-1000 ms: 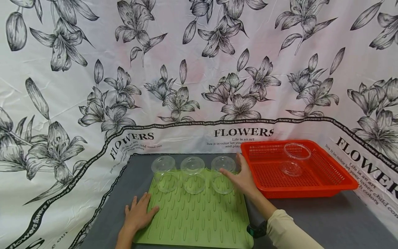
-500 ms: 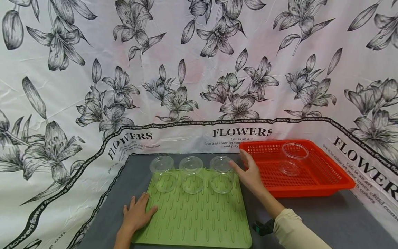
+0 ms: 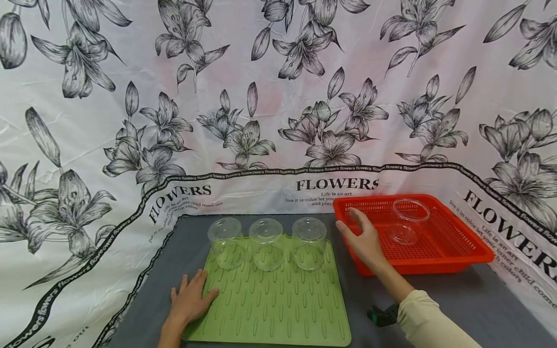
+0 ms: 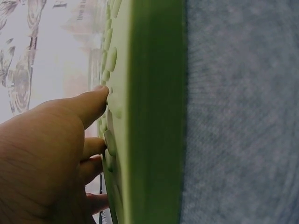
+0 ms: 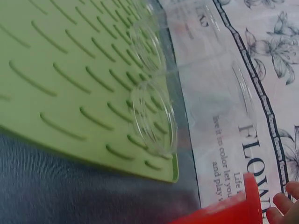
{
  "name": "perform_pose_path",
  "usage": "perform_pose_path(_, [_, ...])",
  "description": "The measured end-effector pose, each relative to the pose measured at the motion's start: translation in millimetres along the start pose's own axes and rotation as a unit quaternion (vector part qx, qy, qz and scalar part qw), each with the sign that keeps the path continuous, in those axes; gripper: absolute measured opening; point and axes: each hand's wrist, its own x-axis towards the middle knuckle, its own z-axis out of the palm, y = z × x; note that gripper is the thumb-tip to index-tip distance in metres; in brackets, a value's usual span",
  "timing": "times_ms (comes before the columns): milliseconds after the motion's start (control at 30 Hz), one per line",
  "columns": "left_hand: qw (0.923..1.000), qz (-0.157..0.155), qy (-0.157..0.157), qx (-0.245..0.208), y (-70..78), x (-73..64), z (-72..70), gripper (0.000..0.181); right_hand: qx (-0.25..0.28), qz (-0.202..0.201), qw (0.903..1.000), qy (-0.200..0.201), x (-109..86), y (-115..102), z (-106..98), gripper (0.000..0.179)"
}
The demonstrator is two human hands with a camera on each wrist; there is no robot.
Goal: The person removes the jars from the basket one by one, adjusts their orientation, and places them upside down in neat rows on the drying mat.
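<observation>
Three clear plastic cups [image 3: 309,241] stand in a row along the far edge of a green ridged mat [image 3: 278,309]; which end of each is up is hard to tell through the clear plastic. My left hand [image 3: 188,298] rests with spread fingers on the mat's left edge, and the left wrist view shows the fingertips touching its ridges. My right hand [image 3: 364,239] holds nothing; its thumb and fingers are apart, over the left side of a red plastic basket [image 3: 472,241]. Inside the basket stands another clear cup [image 3: 410,220].
A grey tabletop [image 3: 435,309] lies under the mat and the basket. Behind them hangs a white cloth [image 3: 243,198] printed with flowers. A dark wrist strap [image 3: 383,315] is by the right forearm.
My right hand has let go of the rightmost cup on the mat and moved right, to the basket's left side. The left hand stays on the mat's edge.
</observation>
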Motion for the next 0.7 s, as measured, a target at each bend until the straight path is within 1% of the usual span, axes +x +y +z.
perform_pose_path(300, [1.0000,-0.003,-0.005,-0.007,0.6,0.8,-2.0,0.081,-0.026,0.016,0.9995,0.009,2.4,6,-24,0.078])
perform_pose_path(467, [1.0000,-0.002,-0.006,-0.005,1.5,-0.1,-3.6,0.080,-0.029,0.025,0.9987,0.034,5.1,8,-36,0.077])
perform_pose_path(600, [1.0000,-0.003,-0.008,-0.001,3.4,-1.1,-4.8,0.079,-0.026,0.030,0.9973,0.061,7.8,10,-45,0.075])
perform_pose_path(700, [1.0000,-0.001,-0.007,-0.001,4.7,-1.7,-4.9,0.079,-0.037,0.029,0.9955,0.082,9.7,12,-52,0.074])
